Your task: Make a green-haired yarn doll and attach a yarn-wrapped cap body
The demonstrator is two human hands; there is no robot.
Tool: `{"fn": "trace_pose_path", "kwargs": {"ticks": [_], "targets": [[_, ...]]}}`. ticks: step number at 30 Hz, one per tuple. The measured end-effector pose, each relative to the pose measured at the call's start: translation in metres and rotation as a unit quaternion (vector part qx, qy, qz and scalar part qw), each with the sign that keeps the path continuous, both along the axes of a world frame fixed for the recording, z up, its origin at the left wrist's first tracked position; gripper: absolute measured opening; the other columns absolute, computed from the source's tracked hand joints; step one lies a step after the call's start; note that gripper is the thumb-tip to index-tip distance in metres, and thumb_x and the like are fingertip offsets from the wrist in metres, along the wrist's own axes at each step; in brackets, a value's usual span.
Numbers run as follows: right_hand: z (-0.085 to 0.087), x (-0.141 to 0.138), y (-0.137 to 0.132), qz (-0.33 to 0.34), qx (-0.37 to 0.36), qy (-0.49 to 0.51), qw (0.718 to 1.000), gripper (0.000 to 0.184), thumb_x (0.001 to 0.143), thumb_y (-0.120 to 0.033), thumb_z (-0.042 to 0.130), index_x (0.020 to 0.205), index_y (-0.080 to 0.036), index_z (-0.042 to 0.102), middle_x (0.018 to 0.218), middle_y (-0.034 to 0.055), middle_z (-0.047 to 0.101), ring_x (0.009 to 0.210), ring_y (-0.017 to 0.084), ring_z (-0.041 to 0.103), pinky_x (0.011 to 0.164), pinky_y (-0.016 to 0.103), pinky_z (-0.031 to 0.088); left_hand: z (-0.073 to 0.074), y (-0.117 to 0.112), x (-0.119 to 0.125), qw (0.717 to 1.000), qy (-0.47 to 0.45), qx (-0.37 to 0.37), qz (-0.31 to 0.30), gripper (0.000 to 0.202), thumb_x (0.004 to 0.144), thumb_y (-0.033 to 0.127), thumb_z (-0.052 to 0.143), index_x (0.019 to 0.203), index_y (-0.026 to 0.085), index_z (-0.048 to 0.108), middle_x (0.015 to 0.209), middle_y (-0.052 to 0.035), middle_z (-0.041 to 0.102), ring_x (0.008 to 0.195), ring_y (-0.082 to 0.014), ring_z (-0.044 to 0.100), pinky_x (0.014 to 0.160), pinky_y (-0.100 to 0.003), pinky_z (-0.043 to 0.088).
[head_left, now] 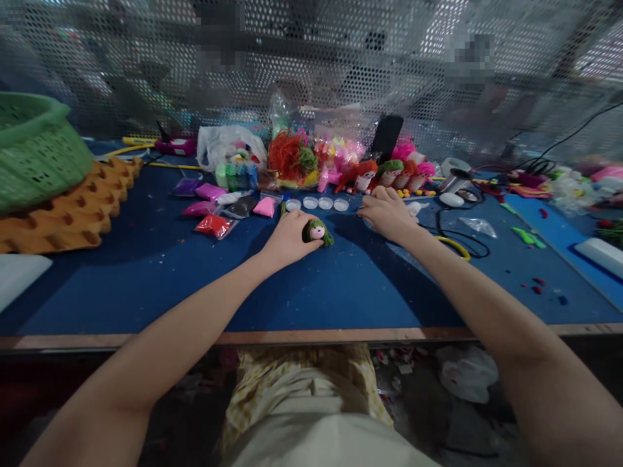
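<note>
Head — left grip (291, 237) on doll (318, 231), edge (311, 336) far

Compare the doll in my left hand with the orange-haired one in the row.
The held doll has green hair, the row doll orange. The held doll is gripped by the left hand; the row doll sits untouched among other dolls. Both have pale faces.
</note>
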State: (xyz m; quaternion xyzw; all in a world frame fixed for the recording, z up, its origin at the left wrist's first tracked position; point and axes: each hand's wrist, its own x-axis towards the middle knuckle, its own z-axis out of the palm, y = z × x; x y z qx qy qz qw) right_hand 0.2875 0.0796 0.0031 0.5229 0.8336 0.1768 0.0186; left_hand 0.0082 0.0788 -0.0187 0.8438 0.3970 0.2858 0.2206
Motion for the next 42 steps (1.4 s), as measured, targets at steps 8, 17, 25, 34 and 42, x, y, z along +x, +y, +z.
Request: {"fn": "trace_pose_path", "kwargs": {"ticks": [8, 17, 25, 34, 42], "targets": [[0.001, -0.003, -0.002, 0.019, 0.006, -0.038, 0.999, 0.043, 0.101, -0.025, 0.035, 0.091, -0.020, 0.076, 0.102, 0.0166, 0.071, 0.107, 0.033, 0.047, 0.089, 0.045, 0.033, -0.001, -0.001, 0.002, 1.000, 0.012, 0.017, -0.004, 0.038, 0.077, 0.030, 0.079, 0.112, 0.019, 0.068, 0.112, -0.0103, 0.062, 0.115, -0.0339, 0.059, 0.105, -0.049, 0.045], [-0.005, 0.003, 0.002, -0.018, 0.056, -0.013, 0.998, 0.039, 0.099, -0.029, 0.042, 0.087, -0.015, 0.076, 0.093, 0.0164, 0.068, 0.104, 0.033, 0.046, 0.086, 0.044, 0.031, 0.000, -0.005, 0.001, 0.999, 0.029, 0.031, -0.007, 0.040, 0.081, 0.029, 0.076, 0.118, 0.016, 0.067, 0.116, -0.0114, 0.063, 0.116, -0.0319, 0.060, 0.106, -0.048, 0.046], [-0.011, 0.012, -0.001, -0.061, 0.096, 0.016, 0.993, 0.041, 0.099, -0.029, 0.041, 0.086, -0.013, 0.076, 0.089, 0.0161, 0.066, 0.106, 0.033, 0.046, 0.086, 0.045, 0.031, 0.003, -0.006, 0.001, 0.999, 0.034, 0.036, -0.019, 0.048, 0.080, 0.030, 0.076, 0.125, 0.016, 0.066, 0.118, -0.0116, 0.066, 0.117, -0.0325, 0.060, 0.106, -0.049, 0.045], [0.000, 0.024, -0.001, -0.107, 0.142, 0.110, 0.978, 0.030, 0.093, -0.031, 0.056, 0.078, -0.014, 0.076, 0.091, 0.0166, 0.069, 0.106, 0.032, 0.047, 0.089, 0.046, 0.030, -0.001, -0.006, 0.000, 0.998, 0.037, 0.043, -0.036, 0.047, 0.081, 0.032, 0.074, 0.125, 0.018, 0.066, 0.119, -0.0115, 0.066, 0.117, -0.0324, 0.060, 0.106, -0.049, 0.045], [0.043, 0.050, -0.005, -0.097, 0.173, 0.212, 0.957, 0.026, 0.090, -0.033, 0.061, 0.087, -0.017, 0.080, 0.085, 0.0122, 0.064, 0.088, 0.024, 0.051, 0.083, 0.042, 0.035, -0.002, -0.004, 0.000, 0.997, 0.038, 0.046, -0.043, 0.046, 0.081, 0.031, 0.075, 0.124, 0.017, 0.066, 0.118, -0.0112, 0.066, 0.116, -0.0315, 0.060, 0.105, -0.048, 0.045]]}}
